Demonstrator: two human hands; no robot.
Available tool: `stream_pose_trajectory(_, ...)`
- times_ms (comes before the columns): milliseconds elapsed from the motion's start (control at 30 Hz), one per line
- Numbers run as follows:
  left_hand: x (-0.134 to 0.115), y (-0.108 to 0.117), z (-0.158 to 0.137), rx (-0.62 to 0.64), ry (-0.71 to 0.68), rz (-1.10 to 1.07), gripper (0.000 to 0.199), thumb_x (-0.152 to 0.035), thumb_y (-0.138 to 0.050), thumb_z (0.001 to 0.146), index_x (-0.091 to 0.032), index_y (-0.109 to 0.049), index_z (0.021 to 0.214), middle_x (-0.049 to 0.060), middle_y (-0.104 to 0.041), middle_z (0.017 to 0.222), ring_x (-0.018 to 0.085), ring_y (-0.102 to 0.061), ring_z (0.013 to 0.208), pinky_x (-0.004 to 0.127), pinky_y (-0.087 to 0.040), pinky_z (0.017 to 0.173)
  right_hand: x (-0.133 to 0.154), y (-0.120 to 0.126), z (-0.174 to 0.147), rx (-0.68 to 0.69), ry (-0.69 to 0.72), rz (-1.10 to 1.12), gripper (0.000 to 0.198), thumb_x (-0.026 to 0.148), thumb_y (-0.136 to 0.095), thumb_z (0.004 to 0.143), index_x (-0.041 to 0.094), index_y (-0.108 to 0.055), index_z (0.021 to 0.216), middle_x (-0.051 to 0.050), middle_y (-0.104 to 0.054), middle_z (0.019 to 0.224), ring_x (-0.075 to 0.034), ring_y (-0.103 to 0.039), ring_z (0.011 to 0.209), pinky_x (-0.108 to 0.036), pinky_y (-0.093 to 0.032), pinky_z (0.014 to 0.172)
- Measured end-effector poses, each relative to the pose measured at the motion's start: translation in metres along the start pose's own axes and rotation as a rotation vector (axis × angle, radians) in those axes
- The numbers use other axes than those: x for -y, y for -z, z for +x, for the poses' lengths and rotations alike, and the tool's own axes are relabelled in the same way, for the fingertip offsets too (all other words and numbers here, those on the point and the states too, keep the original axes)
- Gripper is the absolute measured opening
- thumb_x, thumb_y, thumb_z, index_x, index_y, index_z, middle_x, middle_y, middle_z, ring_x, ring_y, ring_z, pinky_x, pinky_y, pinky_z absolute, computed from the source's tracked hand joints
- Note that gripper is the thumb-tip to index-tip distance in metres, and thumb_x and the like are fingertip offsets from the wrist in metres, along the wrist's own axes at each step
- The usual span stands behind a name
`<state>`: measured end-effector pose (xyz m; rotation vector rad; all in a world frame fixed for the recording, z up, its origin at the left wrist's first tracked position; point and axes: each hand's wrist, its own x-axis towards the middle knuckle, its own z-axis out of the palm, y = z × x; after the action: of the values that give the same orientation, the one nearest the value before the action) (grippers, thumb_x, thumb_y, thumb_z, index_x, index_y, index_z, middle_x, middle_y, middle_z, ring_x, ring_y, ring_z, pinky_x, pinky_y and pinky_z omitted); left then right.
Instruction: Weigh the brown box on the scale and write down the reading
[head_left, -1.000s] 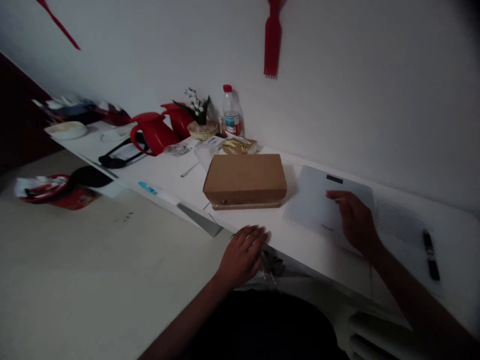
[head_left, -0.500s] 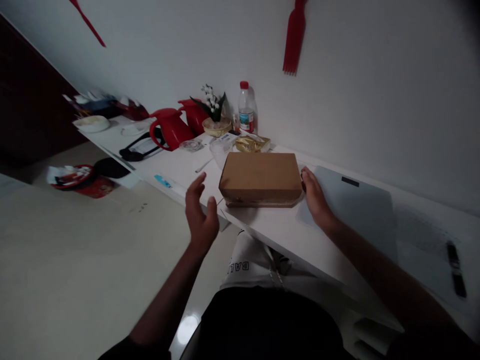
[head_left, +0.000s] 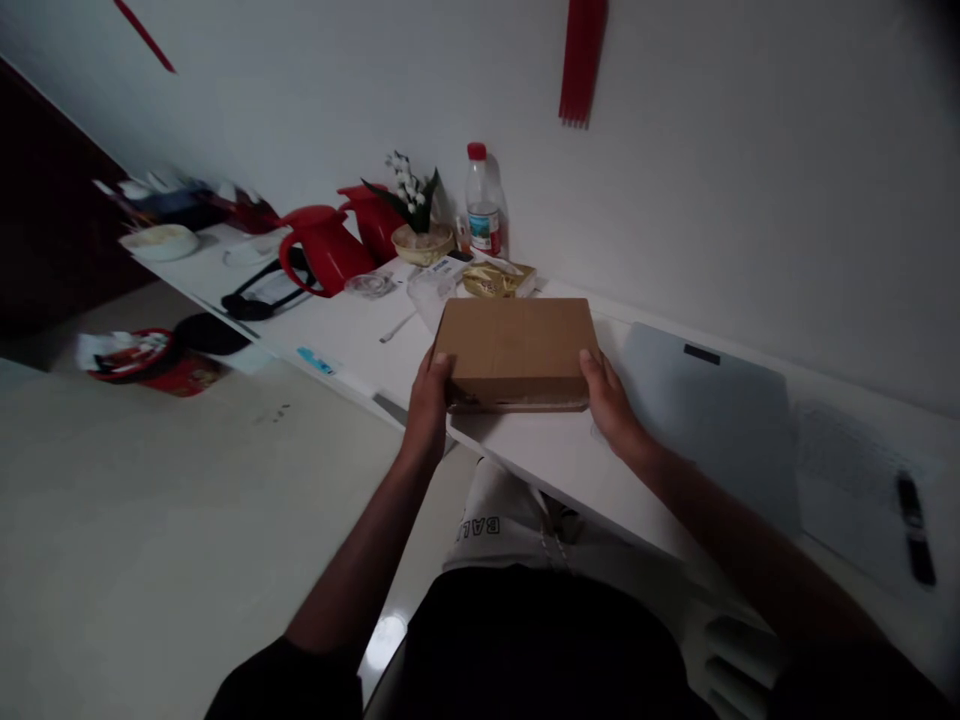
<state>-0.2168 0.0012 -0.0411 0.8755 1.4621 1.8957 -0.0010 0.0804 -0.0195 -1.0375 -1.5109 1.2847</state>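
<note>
A brown cardboard box [head_left: 514,345] is at the front of the white table [head_left: 517,435], directly before me. My left hand [head_left: 429,400] grips its left end, with the thumb on the near left corner. On the opposite end my right hand [head_left: 609,398] holds it, thumb against the near right corner. The other fingers of both hands are mostly hidden along the box's sides. Whether the box rests fully on the table or is slightly raised, I cannot tell. Just right of my right hand lies a closed grey laptop [head_left: 709,420].
Behind the box are a gold packet [head_left: 495,280], a bottle with a red cap [head_left: 482,205] and a potted flower [head_left: 420,240]. Red jugs [head_left: 326,250] stand further left. A watch [head_left: 915,530] lies at the right. A red bin [head_left: 180,375] is on the floor.
My left hand, apart from the box and open before, has come in against its left end. My right hand has closed on the right end, its thumb now at the near corner.
</note>
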Motion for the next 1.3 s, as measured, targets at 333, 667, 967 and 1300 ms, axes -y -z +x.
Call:
stream_pose_trajectory(333,0.0,-0.003,0.0,-0.051,0.037,-0.111,0.051,-0.052,-0.064,0.081,-0.019,-0.066,0.12,0.005,-0.065,0.122,0.023,-0.057,0.116,0.025,-0.051,0.085,-0.006,-0.003,0.001,-0.023,0.027,-0.007,0.077,0.078,-0.048,0.088,0.021,-0.053,0.139,-0.01,-0.057,0.143,-0.03,-0.047,0.139,-0.048,-0.031,0.124)
stream_pose_trajectory(667,0.0,-0.005,0.0,-0.063,0.042,-0.141,0.048,-0.05,-0.066,0.078,-0.02,-0.067,0.116,0.006,-0.065,0.116,0.024,-0.059,0.112,0.025,-0.053,0.08,-0.002,-0.003,0.0,0.016,0.029,0.059,0.07,0.074,-0.047,0.09,0.022,-0.052,0.137,-0.009,-0.055,0.145,-0.03,-0.049,0.137,-0.05,-0.034,0.122)
stream_pose_trajectory(967,-0.001,-0.007,-0.001,-0.061,0.013,-0.112,0.043,-0.044,-0.058,0.082,-0.018,-0.066,0.115,0.005,-0.065,0.109,0.021,-0.059,0.104,0.023,-0.053,0.079,-0.006,-0.004,0.002,0.036,0.041,0.144,0.06,0.06,-0.048,0.093,0.022,-0.051,0.139,-0.007,-0.054,0.145,-0.027,-0.048,0.138,-0.047,-0.033,0.122)
stream_pose_trajectory(1300,-0.005,-0.015,-0.002,-0.051,0.01,-0.117,0.044,-0.04,-0.056,0.08,-0.02,-0.066,0.118,0.004,-0.066,0.11,0.02,-0.061,0.1,0.022,-0.052,0.073,-0.003,-0.001,0.004,0.021,0.07,0.15,0.058,0.061,-0.05,0.092,0.023,-0.053,0.136,-0.008,-0.055,0.145,-0.027,-0.048,0.137,-0.047,-0.033,0.121)
